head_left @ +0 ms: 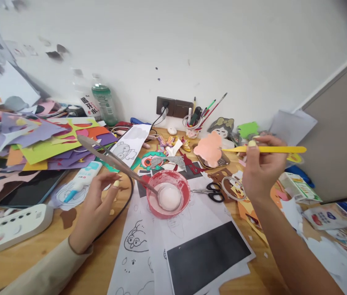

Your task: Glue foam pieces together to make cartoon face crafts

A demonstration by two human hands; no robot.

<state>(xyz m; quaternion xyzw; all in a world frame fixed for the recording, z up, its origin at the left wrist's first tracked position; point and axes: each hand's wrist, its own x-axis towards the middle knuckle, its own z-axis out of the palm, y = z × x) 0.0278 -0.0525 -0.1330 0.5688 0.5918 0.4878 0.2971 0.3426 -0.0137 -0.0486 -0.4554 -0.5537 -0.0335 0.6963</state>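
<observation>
My right hand (261, 168) grips a slim yellow tool (284, 149) with a pointed tip, like tweezers. At that tip is a peach-coloured bear-shaped cutout (208, 148); whether the tool holds it or only touches it, I cannot tell. My left hand (99, 205) is loosely curled and empty, its thumb and fingers slightly apart. Between my hands stands a red bowl (155, 209) of white paste (170, 196). A long-handled metal spoon (121, 164) leans in the bowl, its handle sloping up and left. Black-handled scissors (214, 191) lie just right of the bowl.
Coloured foam or paper scraps (47, 139) heap at the left, by a dark tablet (33, 190) and white power strip (13, 227). Drawn-on sheets (136, 262) and a black card (207, 258) lie in front. Bottles (103, 100) and a pen cup (193, 126) stand at the wall.
</observation>
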